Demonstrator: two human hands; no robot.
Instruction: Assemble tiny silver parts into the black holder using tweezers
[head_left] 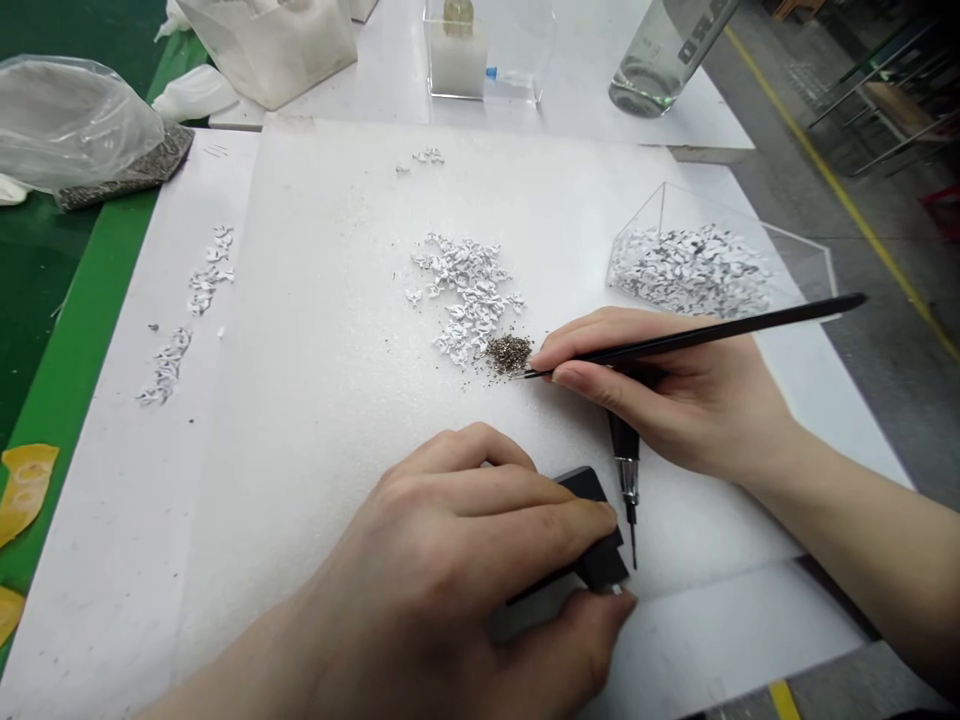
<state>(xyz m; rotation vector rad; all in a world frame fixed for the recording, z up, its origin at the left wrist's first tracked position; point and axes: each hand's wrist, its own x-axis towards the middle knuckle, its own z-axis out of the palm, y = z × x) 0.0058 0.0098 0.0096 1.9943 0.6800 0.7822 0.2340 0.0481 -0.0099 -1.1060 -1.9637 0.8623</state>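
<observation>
My right hand (660, 390) pinches slim black tweezers (712, 338), their tips at the edge of a small heap of dark grey granules (508, 353). Beside that heap lies a scattered mound of tiny white parts (465, 290) on a white foam sheet (315, 300). My left hand (442, 560) is closed around a black object (600, 560), which is mostly hidden by my fingers. Just below my right palm, a small black-handled precision screwdriver (627, 475) points toward me, its upper end hidden.
A clear open-sided box (664, 215) of white parts stands at the right. Two thin rows of white parts (202, 270) lie at the left. Beyond the sheet are a glass bottle (660, 60), clear containers, and a plastic bag (67, 125). A concrete floor with a yellow line lies right.
</observation>
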